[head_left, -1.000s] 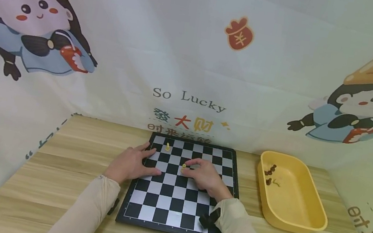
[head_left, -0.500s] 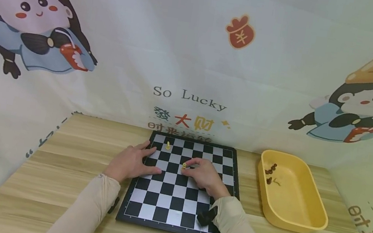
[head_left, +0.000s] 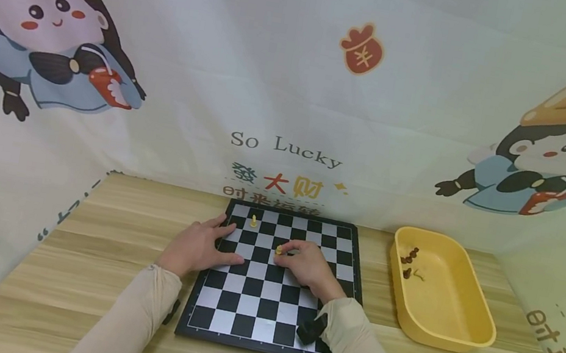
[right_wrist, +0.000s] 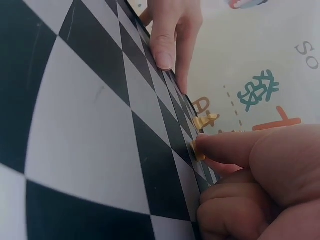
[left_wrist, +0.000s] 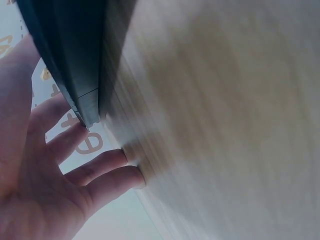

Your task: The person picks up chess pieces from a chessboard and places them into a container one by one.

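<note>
A black-and-white chessboard (head_left: 266, 308) lies on the wooden table. My right hand (head_left: 310, 267) pinches a small yellow chess piece (head_left: 279, 250) between thumb and index finger, near the board's middle. In the right wrist view the fingers partly cover this piece (right_wrist: 198, 151), which touches or nearly touches the board. Another yellow chess piece (head_left: 253, 221) stands upright near the far left corner. With fingers spread, my left hand (head_left: 198, 249) rests on the board's left side. The left wrist view has the left hand's fingers (left_wrist: 112, 175) extended along the board's dark edge (left_wrist: 70, 45).
Right of the board stands a yellow plastic tub (head_left: 442, 342). Several brown pieces (head_left: 407, 273) and a yellowish one (head_left: 418, 276) lie in its far left part. Behind the table hangs a printed white cloth (head_left: 185, 93). A black wrist device (head_left: 311, 330) hangs over the board's near right corner.
Both hands keep their places, and the pinched chess piece stays at the same square. My right wrist has turned slightly, its black device shifting a little left. The head view wobbles slightly.
</note>
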### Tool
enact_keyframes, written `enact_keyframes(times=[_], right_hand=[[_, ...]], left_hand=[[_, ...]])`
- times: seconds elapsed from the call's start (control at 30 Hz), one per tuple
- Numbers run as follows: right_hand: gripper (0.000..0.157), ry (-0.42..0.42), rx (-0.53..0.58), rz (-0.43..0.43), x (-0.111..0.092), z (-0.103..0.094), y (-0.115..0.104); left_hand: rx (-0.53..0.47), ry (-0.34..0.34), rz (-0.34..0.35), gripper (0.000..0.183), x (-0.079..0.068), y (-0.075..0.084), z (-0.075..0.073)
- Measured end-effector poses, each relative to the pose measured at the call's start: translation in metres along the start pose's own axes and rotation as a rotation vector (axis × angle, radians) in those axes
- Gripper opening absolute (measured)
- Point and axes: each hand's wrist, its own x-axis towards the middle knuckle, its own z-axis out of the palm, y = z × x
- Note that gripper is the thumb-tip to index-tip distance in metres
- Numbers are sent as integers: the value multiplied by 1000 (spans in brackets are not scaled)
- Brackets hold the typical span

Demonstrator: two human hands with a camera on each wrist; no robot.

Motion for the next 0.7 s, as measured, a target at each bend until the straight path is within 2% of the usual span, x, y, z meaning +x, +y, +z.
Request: enact_keyframes(times=[0.37,0.7], right_hand=[[22,0,24,-16,-2,-1,1],[19,-6,15,-40,-7,-5,1]], left_hand=[[-2,-7,-3,93,0,0,-1],[-8,-6,-13,93,0,1,-1]])
